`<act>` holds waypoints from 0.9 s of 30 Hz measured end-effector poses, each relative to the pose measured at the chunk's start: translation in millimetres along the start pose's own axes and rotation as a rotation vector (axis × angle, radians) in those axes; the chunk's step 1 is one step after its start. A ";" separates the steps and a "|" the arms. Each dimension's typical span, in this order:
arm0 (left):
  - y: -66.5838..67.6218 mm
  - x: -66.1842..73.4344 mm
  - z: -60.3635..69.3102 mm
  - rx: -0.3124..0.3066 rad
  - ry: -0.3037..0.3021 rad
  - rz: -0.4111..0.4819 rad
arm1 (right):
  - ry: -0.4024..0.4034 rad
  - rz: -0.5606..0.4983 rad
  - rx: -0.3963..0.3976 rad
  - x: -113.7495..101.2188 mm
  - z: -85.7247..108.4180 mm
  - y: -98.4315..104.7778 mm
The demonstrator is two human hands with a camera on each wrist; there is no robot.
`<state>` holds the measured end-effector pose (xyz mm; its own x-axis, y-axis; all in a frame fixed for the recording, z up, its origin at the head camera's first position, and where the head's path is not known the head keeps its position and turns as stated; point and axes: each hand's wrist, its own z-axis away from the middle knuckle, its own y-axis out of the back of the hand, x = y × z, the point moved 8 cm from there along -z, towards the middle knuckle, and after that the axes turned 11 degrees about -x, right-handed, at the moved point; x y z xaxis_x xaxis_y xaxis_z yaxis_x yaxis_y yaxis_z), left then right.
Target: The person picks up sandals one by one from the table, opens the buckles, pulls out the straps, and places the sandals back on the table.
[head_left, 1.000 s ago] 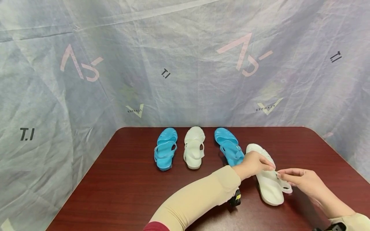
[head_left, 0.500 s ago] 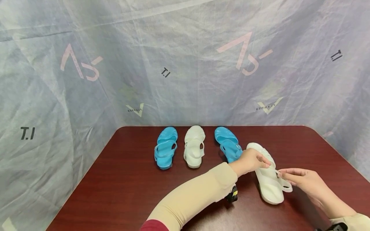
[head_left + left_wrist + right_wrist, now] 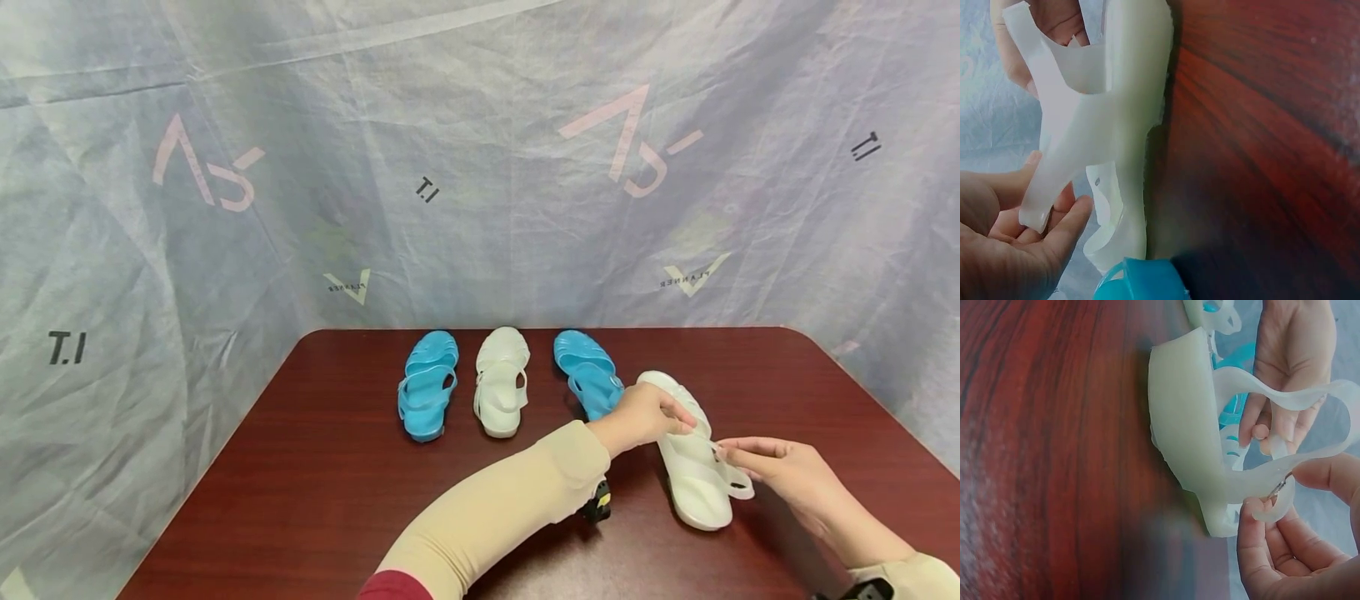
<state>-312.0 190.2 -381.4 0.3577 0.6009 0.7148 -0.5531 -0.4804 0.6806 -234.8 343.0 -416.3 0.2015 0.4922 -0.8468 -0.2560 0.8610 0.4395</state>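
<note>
A white jelly sandal [image 3: 699,493] lies at the table's right side, toe pointing away and sole down. My left hand [image 3: 647,417] reaches over its front part. In the left wrist view, the left hand's thumb and fingers pinch the loose end of a pale strap [image 3: 1054,140]. To the right of the sandal, my right hand [image 3: 787,471] pinches its side strap; in the right wrist view those fingers hold the strap beside a small metal buckle [image 3: 1280,485]. A blue sandal [image 3: 592,385] stands just left of the left hand, its heel hidden behind that hand.
Farther left on the dark red table [image 3: 300,500] stand another blue sandal [image 3: 426,392] and another white sandal [image 3: 501,392], side by side. A grey printed cloth [image 3: 480,208] hangs behind the table and along its sides.
My left hand has drawn slightly left, away from the right hand, still pinching the strap. The right hand and the white sandal stay nearly where they were.
</note>
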 end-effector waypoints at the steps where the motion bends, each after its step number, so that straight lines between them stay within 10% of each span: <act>1: -1.2 1.5 -0.4 -0.028 -0.014 -0.036 | 0.003 -0.003 0.007 0.0 0.1 0.0; 10: -16.3 15.5 -8.3 -0.238 -0.134 -0.168 | 0.007 -0.005 0.026 1.6 2.0 2.2; 27: -17.7 13.6 -10.4 -0.089 -0.087 -0.215 | -0.015 0.067 0.010 -2.0 1.4 -0.1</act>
<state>-305.2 213.5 -385.4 0.5357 0.6238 0.5692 -0.5201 -0.2873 0.8043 -233.8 342.1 -414.2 0.1984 0.5508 -0.8107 -0.2599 0.8271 0.4983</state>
